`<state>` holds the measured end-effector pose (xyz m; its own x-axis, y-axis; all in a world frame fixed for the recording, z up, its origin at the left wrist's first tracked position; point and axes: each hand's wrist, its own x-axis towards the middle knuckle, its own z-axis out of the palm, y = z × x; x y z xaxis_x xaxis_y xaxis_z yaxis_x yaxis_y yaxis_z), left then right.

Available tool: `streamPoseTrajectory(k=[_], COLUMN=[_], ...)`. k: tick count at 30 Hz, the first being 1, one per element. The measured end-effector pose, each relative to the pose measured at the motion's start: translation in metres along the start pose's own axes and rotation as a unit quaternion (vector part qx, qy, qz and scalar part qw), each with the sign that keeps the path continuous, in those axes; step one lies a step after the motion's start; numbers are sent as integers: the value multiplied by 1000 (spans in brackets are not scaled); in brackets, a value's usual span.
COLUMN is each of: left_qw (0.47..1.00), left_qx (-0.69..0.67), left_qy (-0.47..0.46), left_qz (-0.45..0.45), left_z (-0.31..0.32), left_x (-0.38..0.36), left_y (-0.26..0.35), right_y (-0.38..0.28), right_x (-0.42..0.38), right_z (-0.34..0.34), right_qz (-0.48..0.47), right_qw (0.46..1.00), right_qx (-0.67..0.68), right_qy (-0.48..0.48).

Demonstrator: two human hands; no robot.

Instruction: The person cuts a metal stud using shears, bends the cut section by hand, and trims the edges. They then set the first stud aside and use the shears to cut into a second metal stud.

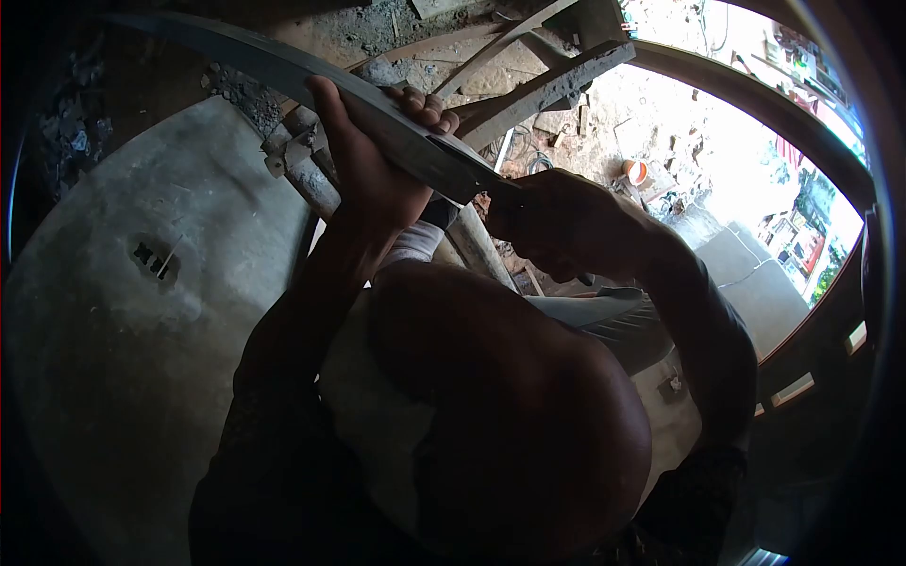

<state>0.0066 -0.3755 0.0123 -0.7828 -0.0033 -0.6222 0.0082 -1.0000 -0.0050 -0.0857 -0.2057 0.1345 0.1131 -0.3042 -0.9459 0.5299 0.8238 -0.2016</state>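
Note:
My left hand [382, 174] is closed around a long grey board [330, 85], thumb on one side and fingertips curled over the other. The board slants from the upper left down toward the middle and looks bent in this wide view. At its near end my right hand [576, 222] is closed around a dark tool [505, 193], whose kind I cannot tell. The tool's dark front part lies along the board's end, and a small tip shows below the fingers. My bent knee [510, 368] is beneath both hands.
A grey plastered wall [104, 208] with an opened electrical box [156, 259] stands at left. Rough timbers [557, 90] and poles [481, 245] lie beyond my hands. An orange-and-white bucket [634, 173] sits on the bright, rubble-strewn ground outside.

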Motion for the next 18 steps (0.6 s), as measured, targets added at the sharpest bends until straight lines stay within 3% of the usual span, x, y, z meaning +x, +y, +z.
streamPoseTrajectory(k=[9,10,11,12,14,15,17,18], left_qw=[1000,1000,1000,1000,1000,1000,999,999], left_qx=[-8,-2,4,4,-4,-4,15,16], left_qy=[-24,-17,-9,-9,18,17,32,30], left_qz=[-7,-5,-2,0,0,1,6,5], left_z=[-1,0,0,-1,-2,-2,-2,-2], left_x=[3,3,3,4,6,6,6,6], left_y=[-1,-2,-1,-1,-2,-3,-3,-3], right_y=[4,23,36,31,16,20,27,30], right_x=[-4,-2,-4,-16,-46,-52,-58,-53], right_z=[1,-1,-3,-4,-4,-3,-1,0], right_qz=[15,-176,-358,-359,-136,-136,-185,-185], right_qw=[999,968,882,881,916,916,855,855], right_qx=[-40,-156,-265,-265,-325,-325,-362,-361], right_qy=[19,91,156,155,192,193,321,324])
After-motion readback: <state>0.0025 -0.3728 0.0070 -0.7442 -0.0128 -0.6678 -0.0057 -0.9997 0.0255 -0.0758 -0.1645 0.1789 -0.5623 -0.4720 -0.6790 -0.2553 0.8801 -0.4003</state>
